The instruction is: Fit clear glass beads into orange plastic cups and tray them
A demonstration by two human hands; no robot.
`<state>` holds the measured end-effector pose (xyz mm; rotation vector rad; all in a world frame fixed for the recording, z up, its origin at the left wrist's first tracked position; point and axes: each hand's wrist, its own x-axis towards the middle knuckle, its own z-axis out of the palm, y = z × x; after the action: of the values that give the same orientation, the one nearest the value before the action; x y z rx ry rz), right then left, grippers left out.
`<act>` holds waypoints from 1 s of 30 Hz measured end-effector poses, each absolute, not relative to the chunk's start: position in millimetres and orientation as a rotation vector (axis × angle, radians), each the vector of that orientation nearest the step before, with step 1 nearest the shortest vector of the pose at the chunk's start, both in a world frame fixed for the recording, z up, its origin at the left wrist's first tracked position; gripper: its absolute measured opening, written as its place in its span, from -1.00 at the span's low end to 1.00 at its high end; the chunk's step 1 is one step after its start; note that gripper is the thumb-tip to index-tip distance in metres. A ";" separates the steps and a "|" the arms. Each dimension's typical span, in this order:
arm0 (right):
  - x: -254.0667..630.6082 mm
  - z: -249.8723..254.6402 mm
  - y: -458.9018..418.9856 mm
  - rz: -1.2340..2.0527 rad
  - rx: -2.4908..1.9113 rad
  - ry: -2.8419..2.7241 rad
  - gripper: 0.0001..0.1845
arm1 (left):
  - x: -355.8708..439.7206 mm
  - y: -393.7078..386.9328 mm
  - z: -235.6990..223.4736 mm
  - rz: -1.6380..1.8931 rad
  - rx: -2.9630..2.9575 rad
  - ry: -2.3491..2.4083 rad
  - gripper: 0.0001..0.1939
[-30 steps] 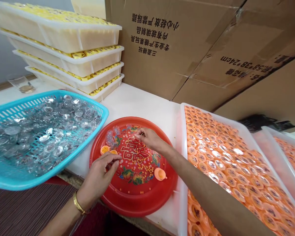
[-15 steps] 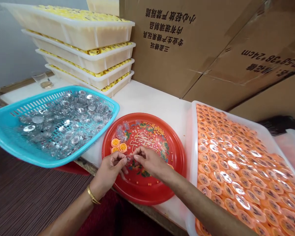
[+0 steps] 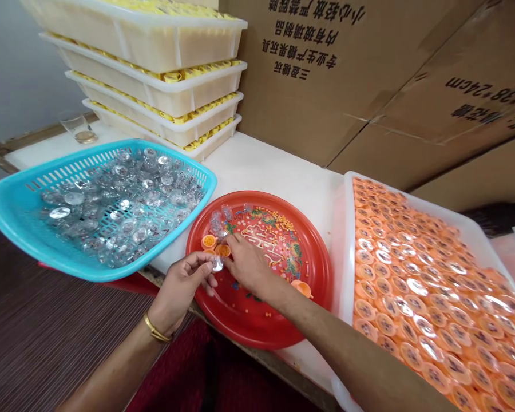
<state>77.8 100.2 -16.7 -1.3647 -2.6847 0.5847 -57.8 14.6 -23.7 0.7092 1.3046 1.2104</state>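
My left hand pinches a small clear, shiny plastic cap between thumb and fingertips, over the left edge of a round red tray. Just to its right, my right hand reaches across the tray with thumb and forefinger apart, beside an orange toy cup filled with small orange beads. Another filled cup stands to the left, with a third partly hidden below it. Clear plastic pieces lie behind them. One orange cup sits under my right wrist. Loose orange beads are scattered on the tray.
A blue basket of clear caps stands left. Stacked white trays of yellow pieces and a drinking glass are behind it. On the right, a white tray holds orange cups. Cardboard boxes line the back.
My right hand went from the tray's back to meet my left hand, then moved away toward the filled cups. A shiny cap now shows in my left fingers. The camera view has turned right.
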 end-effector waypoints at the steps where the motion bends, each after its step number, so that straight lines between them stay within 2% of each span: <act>1: 80.6 -15.9 99.4 0.575 -1.370 -2.671 -0.76 | -58.3 14.2 -22.6 1.213 0.713 1.299 -0.73; 8: 110.0 -9.4 80.9 0.654 -1.428 -2.483 -0.78 | -56.2 12.2 -20.5 1.266 0.773 1.261 -0.78; 15: 129.0 -7.3 49.9 0.874 -1.482 -2.186 -0.73 | -48.8 13.6 -16.4 1.246 1.168 1.295 -0.89; 24: 139.0 -4.1 20.0 1.057 -1.514 -1.707 -0.76 | -31.0 10.5 -9.9 1.167 1.161 1.282 -0.85; 30: 143.1 -5.5 8.7 1.085 -1.480 -1.523 -0.76 | -24.4 6.5 1.6 1.217 1.626 1.329 -0.91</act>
<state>143.1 8.7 -5.5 -1.4803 -1.5230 1.0854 -24.4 6.5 1.6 1.6262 1.3287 1.2170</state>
